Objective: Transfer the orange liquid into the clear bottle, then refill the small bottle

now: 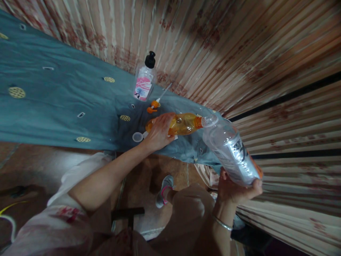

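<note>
My left hand (162, 131) is wrapped round an amber plastic bottle (185, 123), which is tipped on its side with its neck pointing right. A larger clear bottle (226, 147) with a silver label is gripped near its base by my right hand (237, 188). The mouths of the two bottles meet, or nearly so; whether they touch I cannot make out. Behind the amber bottle lies an orange pump top (153, 106) with a thin dip tube. A small white cap (137, 137) sits close to my left hand.
A clear bottle with a black top and pink label (144, 81) stands at the back by the pleated curtain (202, 46). Blue-green cloth (61, 89) covers the long surface. Below its front edge show the tiled floor, a shoe (165, 190) and a dark bar (128, 213).
</note>
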A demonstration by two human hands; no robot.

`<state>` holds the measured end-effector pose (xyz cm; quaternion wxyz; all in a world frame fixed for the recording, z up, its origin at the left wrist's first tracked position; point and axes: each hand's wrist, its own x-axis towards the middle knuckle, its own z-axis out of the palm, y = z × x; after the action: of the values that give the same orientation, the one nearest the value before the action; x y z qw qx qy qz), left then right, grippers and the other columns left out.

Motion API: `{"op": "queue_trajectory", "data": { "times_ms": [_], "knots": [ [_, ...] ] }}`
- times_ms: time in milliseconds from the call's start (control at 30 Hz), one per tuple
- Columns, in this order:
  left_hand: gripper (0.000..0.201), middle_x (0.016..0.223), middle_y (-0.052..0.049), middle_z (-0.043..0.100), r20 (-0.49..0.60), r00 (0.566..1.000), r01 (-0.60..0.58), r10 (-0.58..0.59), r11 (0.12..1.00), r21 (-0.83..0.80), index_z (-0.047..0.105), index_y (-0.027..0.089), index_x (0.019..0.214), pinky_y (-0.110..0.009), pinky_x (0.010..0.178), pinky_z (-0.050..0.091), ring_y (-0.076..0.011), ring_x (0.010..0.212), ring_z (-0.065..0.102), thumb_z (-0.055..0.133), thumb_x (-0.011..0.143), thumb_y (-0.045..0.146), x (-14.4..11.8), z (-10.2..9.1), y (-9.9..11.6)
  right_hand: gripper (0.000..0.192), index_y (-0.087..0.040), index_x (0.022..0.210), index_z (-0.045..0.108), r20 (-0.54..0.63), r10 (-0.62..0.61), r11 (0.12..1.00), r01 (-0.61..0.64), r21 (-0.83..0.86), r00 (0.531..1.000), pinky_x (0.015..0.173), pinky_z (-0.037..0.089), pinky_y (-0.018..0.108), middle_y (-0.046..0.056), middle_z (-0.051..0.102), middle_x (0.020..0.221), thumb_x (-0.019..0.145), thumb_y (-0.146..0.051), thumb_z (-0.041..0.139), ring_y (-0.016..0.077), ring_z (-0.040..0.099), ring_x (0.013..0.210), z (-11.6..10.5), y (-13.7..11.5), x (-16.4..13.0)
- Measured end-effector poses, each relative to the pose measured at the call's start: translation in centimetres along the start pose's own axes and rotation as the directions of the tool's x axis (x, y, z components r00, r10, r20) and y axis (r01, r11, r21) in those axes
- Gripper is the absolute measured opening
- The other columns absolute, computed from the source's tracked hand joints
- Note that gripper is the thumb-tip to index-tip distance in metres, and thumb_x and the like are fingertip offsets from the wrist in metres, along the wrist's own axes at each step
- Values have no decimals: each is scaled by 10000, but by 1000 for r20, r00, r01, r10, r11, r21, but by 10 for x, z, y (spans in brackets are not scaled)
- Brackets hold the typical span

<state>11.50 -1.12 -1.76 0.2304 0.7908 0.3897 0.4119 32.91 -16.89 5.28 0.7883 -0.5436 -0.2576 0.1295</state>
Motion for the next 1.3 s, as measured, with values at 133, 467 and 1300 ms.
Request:
{"op": "queue_trajectory", "data": {
  "times_ms": [133,467,1300],
  "knots": [
    [703,1400,-159,561,6,1000,-9,9,1000,2,394,164,1375,-547,1091,425,-340,1294,521,667,727,165,0,-1,1,468,-263,1031,674,17,-18,1000,18,0,1000,425,270,185,57,634,1178,722,-563,491,144,521,652,1,-1,0],
    [710,1378,-161,569,-12,1000,-10,10,1000,25,392,185,1372,-542,1087,427,-349,1289,537,674,721,174,0,1,0,450,-259,994,672,-6,-23,1000,23,12,1000,410,274,188,55,645,1076,714,-564,497,151,518,633,0,0,1],
    [698,1390,-172,565,2,1000,-20,20,999,42,380,158,1373,-510,1085,427,-334,1302,530,664,735,164,0,1,0,465,-251,1015,669,-27,-21,1000,21,19,999,412,286,183,49,641,1035,718,-564,497,162,527,665,-4,2,3]
  ]
}}
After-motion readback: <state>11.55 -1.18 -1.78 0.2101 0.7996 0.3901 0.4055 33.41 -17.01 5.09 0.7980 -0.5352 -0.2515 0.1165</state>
